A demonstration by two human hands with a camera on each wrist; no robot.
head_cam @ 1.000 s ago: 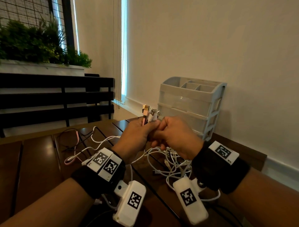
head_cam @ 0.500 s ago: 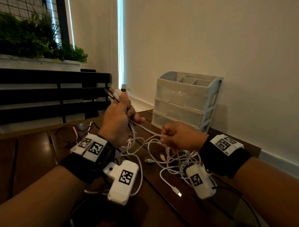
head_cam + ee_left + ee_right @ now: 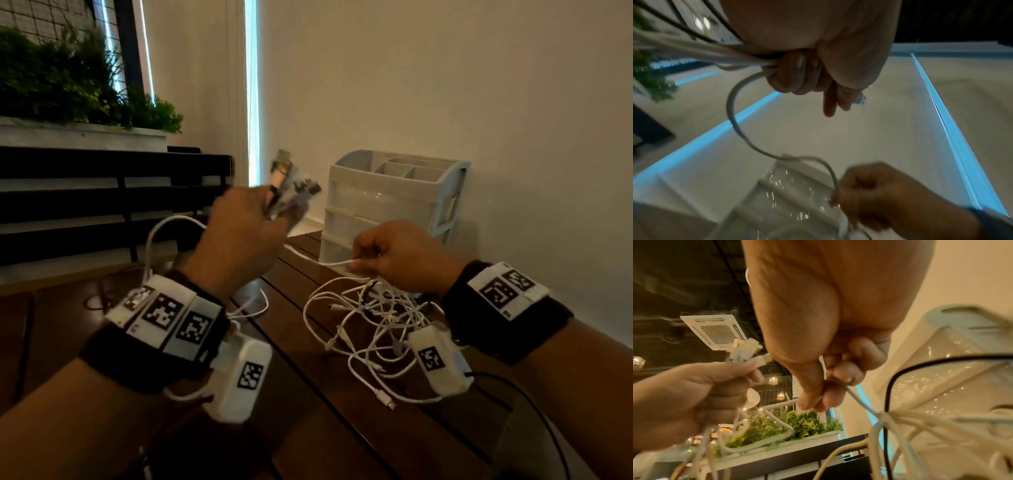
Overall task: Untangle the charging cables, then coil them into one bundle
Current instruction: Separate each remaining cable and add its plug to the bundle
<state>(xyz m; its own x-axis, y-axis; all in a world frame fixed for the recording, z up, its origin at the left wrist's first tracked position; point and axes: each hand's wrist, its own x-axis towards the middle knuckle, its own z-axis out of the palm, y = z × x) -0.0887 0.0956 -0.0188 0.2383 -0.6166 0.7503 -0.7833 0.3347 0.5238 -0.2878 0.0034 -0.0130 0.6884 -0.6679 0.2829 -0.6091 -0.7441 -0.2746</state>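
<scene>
My left hand (image 3: 251,236) is raised above the table and grips a bunch of cable plug ends (image 3: 291,188) that stick up out of the fist; the left wrist view shows the cables (image 3: 715,55) clamped under its curled fingers (image 3: 795,71). My right hand (image 3: 394,257) pinches one white cable (image 3: 318,262) that runs across to the left hand. Thumb and fingertips (image 3: 813,395) close on that cable in the right wrist view. Below the right hand a tangle of white cables (image 3: 370,318) hangs down to the wooden table (image 3: 308,411).
A grey plastic drawer organiser (image 3: 394,202) stands against the wall just behind my hands. More cables (image 3: 102,294), dark and thin, trail on the table at the left. A black slatted bench back (image 3: 102,192) and a planter (image 3: 78,133) lie beyond the table's far left edge.
My hands began together at the plug ends, then drew apart with a white cable between them. Since half a second ago the left hand has shifted right with the plugs.
</scene>
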